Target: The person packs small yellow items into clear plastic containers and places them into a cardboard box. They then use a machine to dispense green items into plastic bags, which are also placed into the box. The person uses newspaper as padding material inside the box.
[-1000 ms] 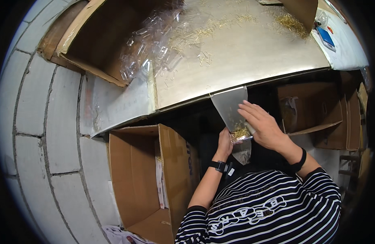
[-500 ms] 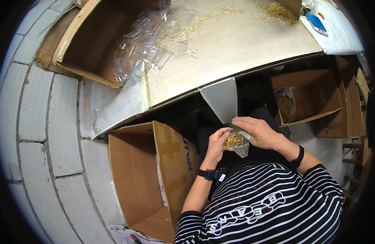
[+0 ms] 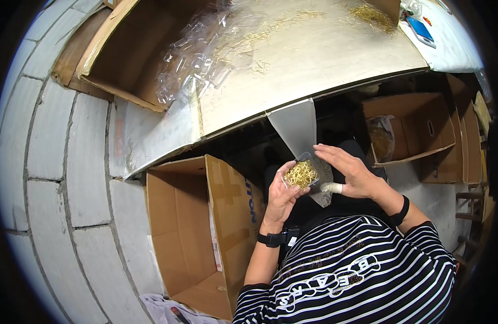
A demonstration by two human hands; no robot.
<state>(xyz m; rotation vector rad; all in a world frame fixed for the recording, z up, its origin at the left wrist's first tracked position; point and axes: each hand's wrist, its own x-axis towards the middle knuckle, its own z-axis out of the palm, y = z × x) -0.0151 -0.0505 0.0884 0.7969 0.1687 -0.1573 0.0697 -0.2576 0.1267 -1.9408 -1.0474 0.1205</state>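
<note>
My left hand (image 3: 282,197) grips a small clear plastic box (image 3: 300,174) full of thin golden metal pieces, perhaps hooks or pins. The box is tilted, with its golden contents facing up. Just to its right is my right hand (image 3: 352,174), open and holding nothing, fingers stretched and thumb apart. A pale wrap covers that thumb. Behind both hands a grey-white chute-like sheet (image 3: 295,127) hangs from the table edge and narrows downward. Under the hands, a greyish sheet-like piece (image 3: 322,197) is partly hidden.
On the table (image 3: 335,51) lie loose golden pieces (image 3: 370,17) and a heap of clear plastic boxes (image 3: 197,65). A large carton (image 3: 124,59) stands at the far left. Another open carton (image 3: 184,237) is left of me, and one (image 3: 413,129) sits under the table's right side.
My left hand has turned and shifted slightly left with the box, showing more of its golden contents. My right hand has come away from the box and its fingers have spread.
</note>
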